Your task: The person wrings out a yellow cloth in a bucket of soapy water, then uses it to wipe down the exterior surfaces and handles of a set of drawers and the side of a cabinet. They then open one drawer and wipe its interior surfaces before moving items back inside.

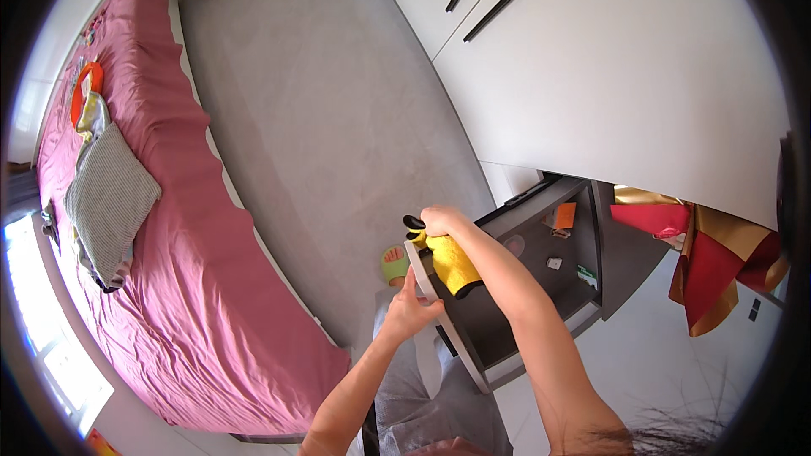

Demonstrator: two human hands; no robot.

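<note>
My right hand (pixel 441 221) is closed on a yellow-and-black glove (pixel 454 265), near its black end. The glove hangs over the far inside corner of a pulled-out dark drawer (pixel 494 333), its black-edged cuff toward the drawer's middle. At the drawer's pale front panel (pixel 466 361), my left hand (pixel 410 314) grips the top edge, with the index finger stretched along it and the thumb on the inner side. Deeper in the drawer lie an orange card (pixel 565 215), a small white item (pixel 553 263) and a green-and-white packet (pixel 586 276).
A bed with a pink sheet (pixel 211 312) runs along the left, a striped pillow (pixel 110 203) on it. White cabinet doors (pixel 608 59) rise at the right. Red-and-gold bags or wrapping (pixel 710 274) lie beyond the drawer. My green slipper (pixel 393 263) rests on the grey floor (pixel 321 93).
</note>
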